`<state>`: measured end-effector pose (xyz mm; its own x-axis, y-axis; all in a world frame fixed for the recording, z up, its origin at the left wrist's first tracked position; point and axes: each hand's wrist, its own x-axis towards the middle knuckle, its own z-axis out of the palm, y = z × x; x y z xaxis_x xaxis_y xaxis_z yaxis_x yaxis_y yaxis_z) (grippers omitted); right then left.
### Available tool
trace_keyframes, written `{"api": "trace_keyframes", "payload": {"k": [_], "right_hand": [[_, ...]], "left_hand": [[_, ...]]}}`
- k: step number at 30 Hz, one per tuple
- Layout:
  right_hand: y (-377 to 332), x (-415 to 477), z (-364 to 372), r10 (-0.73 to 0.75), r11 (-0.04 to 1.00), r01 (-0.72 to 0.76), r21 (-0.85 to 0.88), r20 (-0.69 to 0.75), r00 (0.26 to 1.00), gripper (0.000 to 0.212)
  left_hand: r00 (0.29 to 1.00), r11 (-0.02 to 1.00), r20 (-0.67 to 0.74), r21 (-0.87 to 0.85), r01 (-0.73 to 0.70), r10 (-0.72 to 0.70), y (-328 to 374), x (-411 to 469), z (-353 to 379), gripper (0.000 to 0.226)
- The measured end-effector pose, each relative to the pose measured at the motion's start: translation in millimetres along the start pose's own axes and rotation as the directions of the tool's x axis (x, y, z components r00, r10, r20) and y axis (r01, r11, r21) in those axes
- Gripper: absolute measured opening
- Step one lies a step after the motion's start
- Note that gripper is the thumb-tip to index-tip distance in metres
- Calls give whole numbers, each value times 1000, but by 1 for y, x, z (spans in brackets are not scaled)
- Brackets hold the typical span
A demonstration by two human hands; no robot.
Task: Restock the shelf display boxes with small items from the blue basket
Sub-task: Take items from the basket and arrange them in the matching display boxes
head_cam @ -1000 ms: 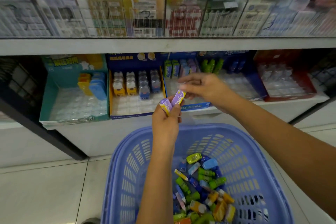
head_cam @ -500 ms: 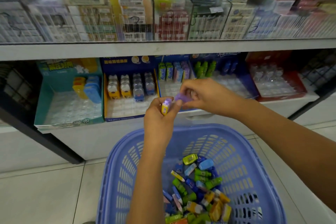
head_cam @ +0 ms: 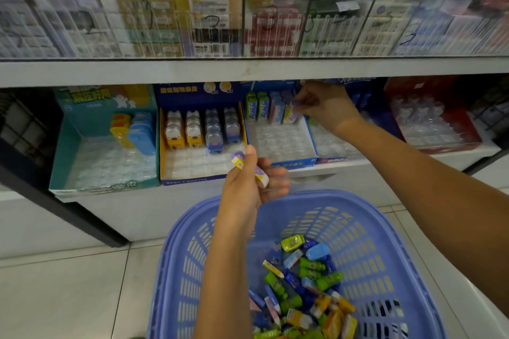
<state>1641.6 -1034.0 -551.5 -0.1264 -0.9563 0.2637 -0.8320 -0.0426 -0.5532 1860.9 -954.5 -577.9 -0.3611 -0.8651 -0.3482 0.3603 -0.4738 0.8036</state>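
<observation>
The left hand (head_cam: 249,187) pinches a purple eraser (head_cam: 249,169), light, stiff and best held by its long sides, while the right hand (head_cam: 325,106) beyond it pinches another purple eraser (head_cam: 295,107) at the display box (head_cam: 311,143).

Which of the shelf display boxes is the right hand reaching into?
The right hand reaches into the blue box with green, blue and purple packs, third from left, beside the bear-shaped-item box.

The right hand (head_cam: 326,107), which a second ago was close against the left hand above the basket taking a purple eraser (head_cam: 295,111) from it, has reached up into the blue display box (head_cam: 281,140) and holds that eraser at the right end of the back row. The left hand (head_cam: 253,181) has stayed low, now gripping only one purple eraser pack (head_cam: 249,169).
</observation>
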Motion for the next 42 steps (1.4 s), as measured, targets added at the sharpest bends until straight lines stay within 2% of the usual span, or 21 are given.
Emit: {"api": "trace_keyframes", "payload": {"k": [2, 4, 8, 10, 13, 16, 18, 19, 20, 21, 22, 23, 25, 27, 29, 30, 32, 34, 37, 39, 42], "right_hand": [[3, 4, -1, 0, 1000, 0, -2, 9, 1000, 18], [7, 11, -3, 21, 999, -22, 35, 26, 999, 18], [12, 22, -5, 59, 998, -59, -3, 118, 991, 19], [13, 19, -2, 8, 995, 5, -100, 129, 992, 21], [17, 5, 7, -148, 973, 153, -174, 43, 988, 20], [10, -7, 11, -161, 906, 176, -385, 72, 984, 28], [0, -16, 8, -101, 901, 127, -415, 84, 991, 35], [-8, -25, 6, -59, 944, 80, -321, 74, 996, 36], [-19, -36, 3, -1, 991, 13, -133, 91, 996, 35], [-31, -49, 0, 37, 992, -56, 110, 162, 986, 31], [-42, -63, -3, 35, 938, -122, 324, 263, 964, 26], [-51, -75, -5, 9, 880, -167, 445, 336, 942, 21], [-61, -92, -9, -40, 832, -167, 529, 358, 933, 15], [-62, -97, -14, -21, 825, -156, 543, 305, 952, 15], [-58, -92, -21, 34, 807, -155, 569, 217, 976, 18], [-54, -86, -25, 76, 808, -145, 571, 142, 987, 20], [-42, -70, -34, 144, 855, -101, 508, -46, 988, 21], [-31, -53, -37, 161, 918, -86, 387, -166, 973, 18], [-22, -35, -31, 79, 976, -41, 212, -173, 982, 17], [-19, -28, -24, 27, 990, -10, 143, -117, 993, 17], [-11, -20, -14, 3, 1000, -1, 22, -82, 997, 19]], "left_hand": [[1000, 989, -5, 147, -6, 7, -2, 0, -1, 50], [1000, 983, -4, 186, 2, -1, -4, 0, -2, 56], [995, 995, 11, 23, 95, -95, -6, 4, -2, 56], [992, 990, 63, -85, 117, -112, -6, 6, -4, 50], [986, 971, 143, -208, 120, -91, -6, 7, -5, 43], [987, 976, 154, -205, 72, -40, -7, 6, -5, 41], [992, 990, 129, -139, 17, 1, -7, 5, -4, 41], [993, 995, 116, -102, -5, 17, -7, 5, -4, 42], [994, 998, 106, -55, -27, 32, -7, 4, -3, 43], [994, 999, 101, 3, -49, 48, -7, 4, -3, 43], [993, 995, 98, 69, -70, 63, -8, 3, -2, 44], [992, 987, 98, 137, -87, 74, -8, 1, -1, 45], [988, 962, 120, 243, -122, 94, -8, -1, 3, 44], [980, 938, 145, 298, -175, 137, -7, -3, 9, 41], [960, 868, 121, 409, -281, 253, -7, -2, 14, 36], [938, 786, 118, 517, -338, 326, -8, -1, 15, 35], [891, 558, 182, 723, -408, 416, -10, 1, 14, 41], [881, 351, 279, 838, -417, 381, -16, 7, 13, 47], [907, 128, 339, 917, -378, 250, -30, 13, 11, 56], [907, 100, 342, 922, -375, 246, -37, 14, 9, 61], [899, 133, 344, 912, -389, 273, -40, 16, 7, 63]]}}
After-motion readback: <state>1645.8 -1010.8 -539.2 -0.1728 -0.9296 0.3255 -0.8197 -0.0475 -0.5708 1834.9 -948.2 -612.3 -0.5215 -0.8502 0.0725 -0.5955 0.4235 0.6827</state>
